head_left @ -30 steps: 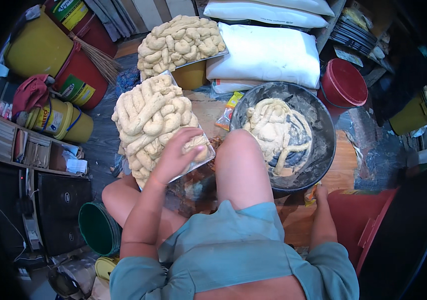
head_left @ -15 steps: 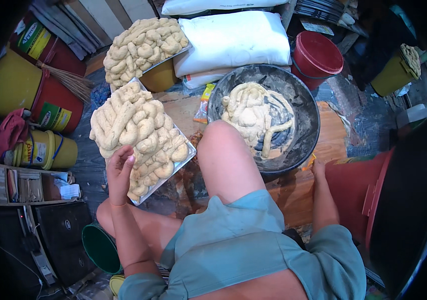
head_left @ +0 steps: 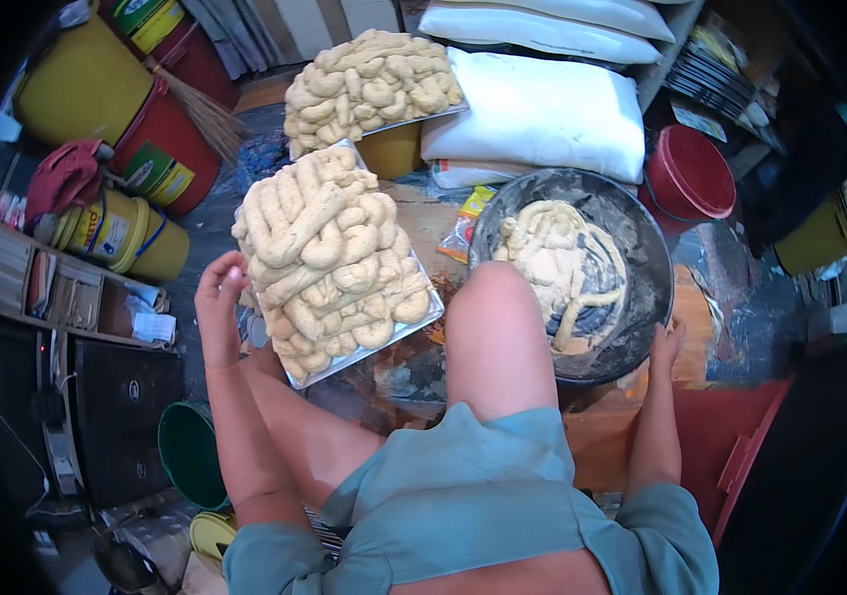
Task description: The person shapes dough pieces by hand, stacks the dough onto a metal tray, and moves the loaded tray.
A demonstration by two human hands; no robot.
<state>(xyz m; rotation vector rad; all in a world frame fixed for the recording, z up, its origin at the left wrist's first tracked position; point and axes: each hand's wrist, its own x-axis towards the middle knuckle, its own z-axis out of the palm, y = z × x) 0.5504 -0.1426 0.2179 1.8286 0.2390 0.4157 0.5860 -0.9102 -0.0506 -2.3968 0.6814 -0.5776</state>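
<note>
A straw broom (head_left: 202, 117) rests beside a red bucket (head_left: 168, 124).

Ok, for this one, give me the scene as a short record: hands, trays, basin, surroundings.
Left hand: beside the near tray, nothing seen in it
Right hand: at the lower right rim of the basin; contact unclear
Near tray: heaped with dough pieces
Far tray: similar heap
Basin: black, round, dough strands inside
Between near tray and basin: packet
Behind basin: white sack
Right of sack: red bucket
</note>
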